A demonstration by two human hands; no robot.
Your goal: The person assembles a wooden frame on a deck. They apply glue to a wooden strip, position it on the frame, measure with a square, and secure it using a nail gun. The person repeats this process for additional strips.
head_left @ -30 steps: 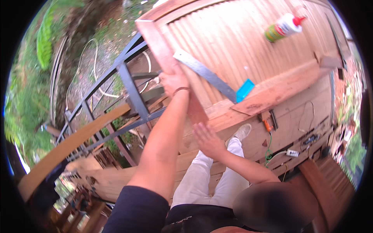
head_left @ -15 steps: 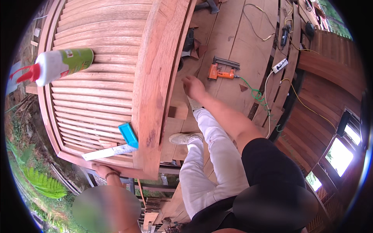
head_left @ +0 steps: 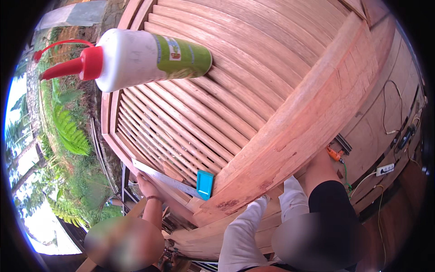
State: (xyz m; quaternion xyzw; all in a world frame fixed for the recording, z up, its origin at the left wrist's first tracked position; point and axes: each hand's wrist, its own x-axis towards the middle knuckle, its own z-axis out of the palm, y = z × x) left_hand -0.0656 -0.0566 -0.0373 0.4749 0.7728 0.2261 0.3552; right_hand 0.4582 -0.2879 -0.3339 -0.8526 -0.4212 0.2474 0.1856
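Observation:
A large wooden louvred panel (head_left: 190,113) fills the view, with a thick frame rail (head_left: 308,118) running across its right side. My left hand (head_left: 144,185), a bracelet on its wrist, grips the panel's lower edge next to the end of a metal ruler (head_left: 170,181). A small blue block (head_left: 205,183) lies on the slats beside the ruler. A white and green glue bottle (head_left: 149,56) with a red nozzle rests on the slats higher up. My right forearm (head_left: 317,170) reaches up to the thick rail, and the hand is hidden behind it.
An orange power tool (head_left: 334,154), a white power strip (head_left: 385,170) and cables (head_left: 389,113) lie on the wooden floor at right. A metal railing (head_left: 123,181) and ferns (head_left: 68,131) are at left, past the panel's edge.
The view has swung and the panel now looms closer. My left hand stays on its lower edge. My right hand, seen on the thick rail before, is now hidden behind it.

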